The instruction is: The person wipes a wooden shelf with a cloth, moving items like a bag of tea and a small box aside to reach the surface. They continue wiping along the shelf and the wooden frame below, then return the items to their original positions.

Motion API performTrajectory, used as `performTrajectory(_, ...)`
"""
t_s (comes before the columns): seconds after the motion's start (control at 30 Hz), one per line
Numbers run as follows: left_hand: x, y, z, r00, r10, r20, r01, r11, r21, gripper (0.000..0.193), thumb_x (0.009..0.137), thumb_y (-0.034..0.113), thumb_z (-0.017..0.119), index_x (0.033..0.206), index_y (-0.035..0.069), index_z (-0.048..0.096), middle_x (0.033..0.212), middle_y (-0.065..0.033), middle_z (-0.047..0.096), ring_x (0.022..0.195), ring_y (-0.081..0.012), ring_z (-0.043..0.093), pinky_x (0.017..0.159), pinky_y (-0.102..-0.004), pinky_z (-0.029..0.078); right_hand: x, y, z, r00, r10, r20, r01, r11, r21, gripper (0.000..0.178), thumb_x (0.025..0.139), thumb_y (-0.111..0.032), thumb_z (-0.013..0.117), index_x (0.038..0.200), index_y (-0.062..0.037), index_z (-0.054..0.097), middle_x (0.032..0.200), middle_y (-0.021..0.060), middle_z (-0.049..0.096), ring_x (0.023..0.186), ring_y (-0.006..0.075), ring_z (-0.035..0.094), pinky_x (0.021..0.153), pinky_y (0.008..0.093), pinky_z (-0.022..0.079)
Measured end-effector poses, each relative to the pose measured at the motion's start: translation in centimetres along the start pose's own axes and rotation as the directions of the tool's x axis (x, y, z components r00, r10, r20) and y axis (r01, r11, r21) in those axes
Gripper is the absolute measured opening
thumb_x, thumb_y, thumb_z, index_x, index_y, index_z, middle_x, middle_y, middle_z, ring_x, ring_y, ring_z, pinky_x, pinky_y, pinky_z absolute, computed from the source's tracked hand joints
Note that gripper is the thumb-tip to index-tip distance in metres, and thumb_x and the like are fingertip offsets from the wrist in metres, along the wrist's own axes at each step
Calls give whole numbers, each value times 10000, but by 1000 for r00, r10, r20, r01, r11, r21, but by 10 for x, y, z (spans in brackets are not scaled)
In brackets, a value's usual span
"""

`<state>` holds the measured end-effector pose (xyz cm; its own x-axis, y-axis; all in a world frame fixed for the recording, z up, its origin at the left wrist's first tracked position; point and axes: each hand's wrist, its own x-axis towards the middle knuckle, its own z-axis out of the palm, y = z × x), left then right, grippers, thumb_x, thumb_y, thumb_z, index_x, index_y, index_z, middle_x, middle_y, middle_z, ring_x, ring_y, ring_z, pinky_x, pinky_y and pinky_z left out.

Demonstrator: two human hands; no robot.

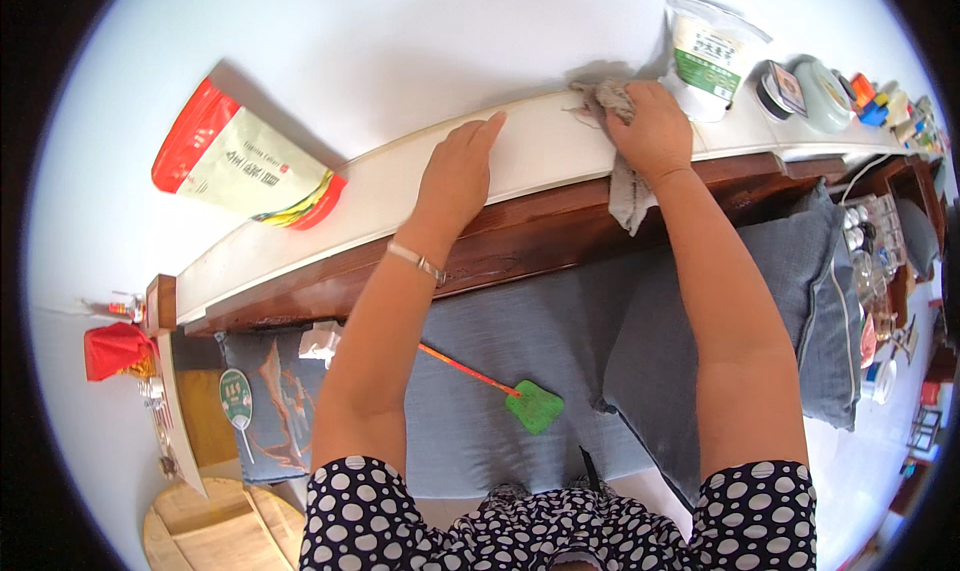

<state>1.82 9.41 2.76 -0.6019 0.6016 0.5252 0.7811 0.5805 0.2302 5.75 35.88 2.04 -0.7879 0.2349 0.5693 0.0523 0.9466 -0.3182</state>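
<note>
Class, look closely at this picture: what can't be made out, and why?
All in the head view:
- The bunched part of the cloth under the right hand: the hand covers it.
- The handle end of the swatter: behind the left forearm.
- The lower part of the round wooden thing: cut off by the bottom edge.
- The farthest small items at right: too small and blurred.
</note>
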Motion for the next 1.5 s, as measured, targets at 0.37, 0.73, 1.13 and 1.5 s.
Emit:
performTrajectory(0.37,-209,-189,-134,446,-431,-784,811,566,150,309,878,162,601,1117,-21,531,1112,-192,523,1034,-344,514,894,-414,428,-1,4,12,998,-32,-45,32,999,-10,372,776,-318,652,1055,-76,609,1029,124,610,990,327,579,846,420,482)
performTrajectory(0.73,-185,-218,-131,398,-586,-706,917,243,316,285,913,266,547,1149,108,570,1167,-54,564,1093,-242,522,930,-419,367,-1,-11,5,985,174,12,-169,971,-169,442,845,-291,615,1219,-67,544,1176,184,561,1091,363,543,915,418,449)
performTrajectory(1.13,-183,-205,-133,365,-609,-704,920,351,174,249,904,241,561,1119,121,596,1141,-39,584,1099,-234,516,926,-400,349,-43,-209,44,976,61,210,-19,981,-194,355,779,-321,646,1056,-98,636,1024,148,564,969,315,579,796,444,515)
performTrajectory(1.5,-188,-211,-134,370,-616,-695,920,346,183,266,930,267,518,1156,145,590,1142,-48,593,1098,-237,540,923,-407,372,-57,-299,71,974,6,225,-79,947,313,400,743,-265,682,1092,-78,623,1103,172,566,1036,330,557,866,419,480)
